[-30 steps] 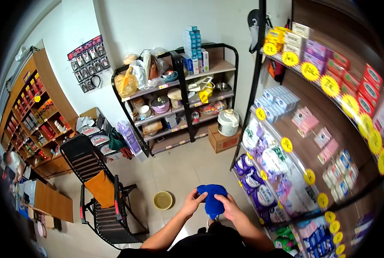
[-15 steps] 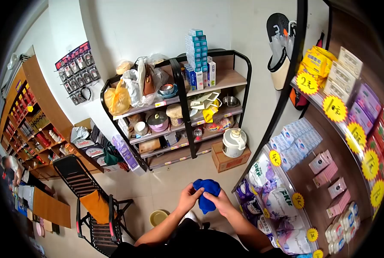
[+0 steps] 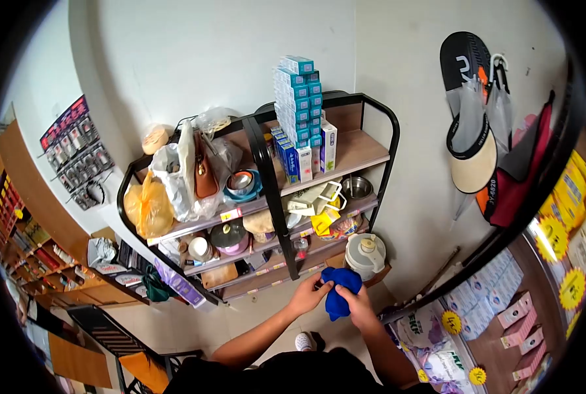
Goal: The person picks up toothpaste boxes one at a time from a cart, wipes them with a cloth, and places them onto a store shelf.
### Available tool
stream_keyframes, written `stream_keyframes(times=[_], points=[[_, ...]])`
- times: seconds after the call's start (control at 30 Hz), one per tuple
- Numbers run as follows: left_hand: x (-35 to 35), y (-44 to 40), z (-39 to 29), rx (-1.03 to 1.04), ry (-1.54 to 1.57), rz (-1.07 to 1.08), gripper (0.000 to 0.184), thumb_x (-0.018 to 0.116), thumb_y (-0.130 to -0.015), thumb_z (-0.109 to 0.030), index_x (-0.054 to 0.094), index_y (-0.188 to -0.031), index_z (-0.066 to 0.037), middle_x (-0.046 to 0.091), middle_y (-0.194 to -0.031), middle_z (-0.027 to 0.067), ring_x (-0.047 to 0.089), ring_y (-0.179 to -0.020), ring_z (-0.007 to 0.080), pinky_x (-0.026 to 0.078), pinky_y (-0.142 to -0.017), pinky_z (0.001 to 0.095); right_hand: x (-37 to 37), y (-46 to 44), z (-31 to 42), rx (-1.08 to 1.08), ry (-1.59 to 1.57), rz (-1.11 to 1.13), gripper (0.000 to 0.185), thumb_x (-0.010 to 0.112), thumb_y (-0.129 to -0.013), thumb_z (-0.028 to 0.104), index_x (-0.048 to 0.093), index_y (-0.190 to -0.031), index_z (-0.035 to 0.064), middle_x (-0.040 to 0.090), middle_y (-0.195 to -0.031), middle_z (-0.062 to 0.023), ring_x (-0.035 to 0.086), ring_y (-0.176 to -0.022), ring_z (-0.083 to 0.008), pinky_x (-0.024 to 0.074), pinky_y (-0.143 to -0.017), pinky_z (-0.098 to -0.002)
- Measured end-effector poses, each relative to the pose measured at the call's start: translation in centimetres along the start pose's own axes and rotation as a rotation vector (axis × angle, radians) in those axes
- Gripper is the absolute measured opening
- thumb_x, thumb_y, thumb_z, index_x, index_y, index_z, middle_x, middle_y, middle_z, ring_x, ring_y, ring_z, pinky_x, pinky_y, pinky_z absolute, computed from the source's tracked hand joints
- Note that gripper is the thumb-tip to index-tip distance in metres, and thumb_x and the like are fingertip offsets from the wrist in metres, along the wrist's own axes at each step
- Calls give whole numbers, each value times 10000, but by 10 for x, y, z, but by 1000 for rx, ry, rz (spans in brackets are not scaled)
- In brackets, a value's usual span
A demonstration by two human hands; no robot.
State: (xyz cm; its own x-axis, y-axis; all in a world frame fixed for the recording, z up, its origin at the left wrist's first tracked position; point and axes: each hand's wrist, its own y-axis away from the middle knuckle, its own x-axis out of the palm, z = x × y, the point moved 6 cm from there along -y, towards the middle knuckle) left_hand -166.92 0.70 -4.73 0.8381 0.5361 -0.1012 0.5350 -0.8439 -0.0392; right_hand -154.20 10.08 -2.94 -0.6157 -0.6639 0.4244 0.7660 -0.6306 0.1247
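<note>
A bunched blue cloth (image 3: 337,306) is held in front of me, between both hands. My left hand (image 3: 308,295) grips its left side, thumb and fingers closed on the fabric. On the opposite side my right hand (image 3: 356,305) is closed on it too, thumb on top. Folds hide some of the fingertips. Just beyond the cloth stands a white rice cooker (image 3: 365,255) on a cardboard box. The hands are apart from the shelves.
A black-framed shelf (image 3: 332,164) ahead carries stacked toothpaste boxes (image 3: 298,102), bags and bowls. Stocked shelves with price tags (image 3: 452,322) rise close on my right. A folding chair (image 3: 99,331) stands at left; visors (image 3: 475,154) hang on the wall.
My view has turned and moved nearer to the shelf ahead, which looks larger. Both hands still hold the blue cloth, now in front of the rice cooker.
</note>
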Motion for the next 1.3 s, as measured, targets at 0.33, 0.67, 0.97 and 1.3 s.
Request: stream_keyframes(times=[0.33,0.67,0.97,1.3], points=[[-60,-217,-94,193,-393,-35,252,675,-965,-201,647,-1144,-27,621,-801,45,582,-685,117,481,-639,287,-8,-174,64,-54,-114,-114,392,733,-897,133,619,-1259,38,677,-1104,-45,662,-944,-150,565,-798,-318],[-51,-484,-211,650,-946,-205,246,658,-892,-182,658,-1069,-11,677,-995,176,654,-995,352,522,-879,446,-42,-356,109,-100,-147,-31,381,725,-898,101,636,-1262,29,685,-1163,-53,643,-1042,-155,521,-917,-308],[-80,-655,-180,144,-1547,-254,297,592,-889,-188,673,-1121,-21,660,-1193,171,608,-1181,335,507,-971,456,-69,-455,139,-182,-128,-43,409,738,-894,109,633,-1275,5,687,-1211,-74,639,-1098,-168,481,-1002,-327],[-127,-721,-151,-249,-1816,-288,389,659,-883,-234,692,-1211,-27,618,-1300,161,584,-1222,330,476,-1003,441,-76,-496,147,-221,-183,58,320,718,-904,61,662,-1216,24,702,-1143,-41,638,-1044,-119,490,-950,-292]])
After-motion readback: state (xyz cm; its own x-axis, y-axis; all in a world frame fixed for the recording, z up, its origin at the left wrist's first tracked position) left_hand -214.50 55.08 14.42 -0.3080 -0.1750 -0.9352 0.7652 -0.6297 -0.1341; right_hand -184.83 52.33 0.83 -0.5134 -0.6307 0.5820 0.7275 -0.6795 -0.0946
